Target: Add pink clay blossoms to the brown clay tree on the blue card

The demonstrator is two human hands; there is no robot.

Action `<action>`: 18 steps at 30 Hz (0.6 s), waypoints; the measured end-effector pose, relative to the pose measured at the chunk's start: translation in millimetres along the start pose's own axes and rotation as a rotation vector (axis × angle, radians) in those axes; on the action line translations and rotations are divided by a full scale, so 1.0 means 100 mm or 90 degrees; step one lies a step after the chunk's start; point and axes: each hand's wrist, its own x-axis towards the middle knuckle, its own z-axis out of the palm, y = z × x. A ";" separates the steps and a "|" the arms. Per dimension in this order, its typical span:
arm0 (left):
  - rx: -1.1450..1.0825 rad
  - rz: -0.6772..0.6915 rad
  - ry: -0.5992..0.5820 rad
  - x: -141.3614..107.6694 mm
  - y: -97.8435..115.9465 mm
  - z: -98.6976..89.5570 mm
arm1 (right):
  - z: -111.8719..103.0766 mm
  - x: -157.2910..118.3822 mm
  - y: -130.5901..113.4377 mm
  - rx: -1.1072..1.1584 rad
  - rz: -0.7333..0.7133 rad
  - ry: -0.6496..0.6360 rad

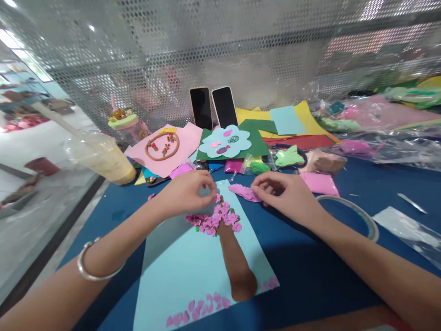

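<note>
A light blue sheet of paper lies on the table, bearing a tree with a brown clay trunk and clusters of pink clay blossoms. Over the treetop, my left hand is closed in a pinch. A pink bit shows at its fingertips, but I cannot tell whether it is held or part of the tree. My right hand pinches the end of a flattened lump of pink clay just beyond the paper's right edge. Pink petal pieces run along the paper's bottom edge.
Two phones lean against a perforated metal panel. A plastic cup with a straw stands at the left. Coloured paper and clay packets, one pink, line the back. A tape roll lies right of my right hand.
</note>
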 end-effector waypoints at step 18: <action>0.037 0.023 -0.004 0.00 0.06 0.07 | 0.02 0.01 0.06 -0.075 -0.039 0.031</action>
